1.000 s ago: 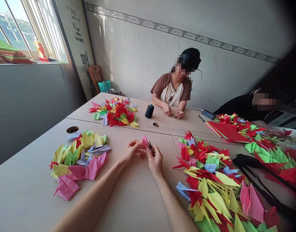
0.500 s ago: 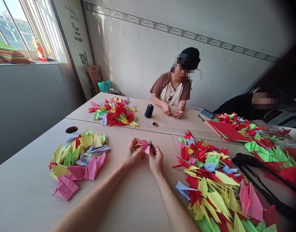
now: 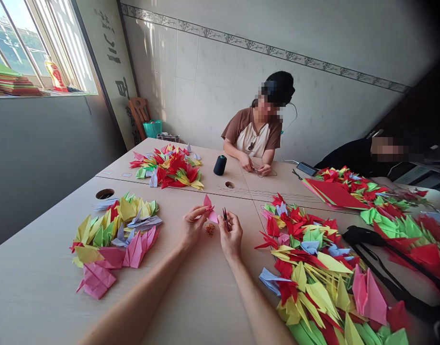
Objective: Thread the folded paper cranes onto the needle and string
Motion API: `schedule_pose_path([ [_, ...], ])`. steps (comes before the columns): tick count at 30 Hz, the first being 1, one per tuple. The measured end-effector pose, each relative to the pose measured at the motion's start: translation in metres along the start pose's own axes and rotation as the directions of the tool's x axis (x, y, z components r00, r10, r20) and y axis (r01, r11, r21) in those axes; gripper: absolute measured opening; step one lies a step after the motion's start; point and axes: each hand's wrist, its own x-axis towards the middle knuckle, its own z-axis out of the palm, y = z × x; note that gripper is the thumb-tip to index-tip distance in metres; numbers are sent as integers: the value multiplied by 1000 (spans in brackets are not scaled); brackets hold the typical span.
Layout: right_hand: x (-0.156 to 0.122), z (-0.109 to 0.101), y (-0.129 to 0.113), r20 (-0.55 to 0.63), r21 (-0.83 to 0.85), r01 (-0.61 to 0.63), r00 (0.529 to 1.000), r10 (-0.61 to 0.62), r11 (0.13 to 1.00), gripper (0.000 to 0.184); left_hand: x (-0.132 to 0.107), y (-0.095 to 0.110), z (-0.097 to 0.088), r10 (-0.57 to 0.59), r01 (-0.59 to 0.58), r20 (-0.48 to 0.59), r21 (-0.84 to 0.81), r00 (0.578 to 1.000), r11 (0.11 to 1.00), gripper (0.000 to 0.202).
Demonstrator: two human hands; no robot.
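Note:
My left hand [image 3: 194, 225] pinches a pink folded paper crane [image 3: 211, 215] above the table. One wing of the crane points up, and its other side reaches my right hand [image 3: 231, 237]. Closed in the right hand is a small dark tool with two slim pointed tips [image 3: 224, 213]; its lower part is hidden by the fingers, so I cannot tell whether it is snips or pliers. A small heap of reddish-gold beads or bits [image 3: 209, 230] lies on the table between my hands.
Paper crane piles lie at left [image 3: 112, 235], back left [image 3: 169, 165] and right [image 3: 313, 268]. A black thread cone [image 3: 220, 165] stands near a cable hole [image 3: 230, 185]. A person opposite [image 3: 255, 134] handles thread. At right are red paper sheets [image 3: 334, 194], a black strap [image 3: 381, 268] and another person.
My left hand has moved slightly left and turned the pink crane, so a wing points up. The hands are a little further apart, showing the reddish-gold heap more fully.

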Motion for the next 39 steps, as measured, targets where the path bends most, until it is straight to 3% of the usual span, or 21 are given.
schedule_pose_path([
  [4,-5,0,-6,27,-70,110,994,-108,991,33,1,-4,-1,24,-21,-61,54,998,998,21],
  [8,-8,-1,-9,116,-183,295,954,-277,938,23,2,-1,0,49,-41,-72,105,996,994,19],
  [12,-7,-1,-10,147,-202,365,929,-340,909,22,1,2,1,19,-13,-74,81,997,997,20],
  [20,-5,0,-10,138,-253,330,943,-304,910,22,1,-1,1,28,-22,-67,83,997,996,19],
  [31,-5,-3,-14,157,-208,415,908,-389,886,22,2,-1,1,31,-24,-68,100,997,995,16],
  [39,-5,0,-3,135,-250,306,950,-280,919,23,2,-4,1,-14,17,-81,38,997,999,17],
])
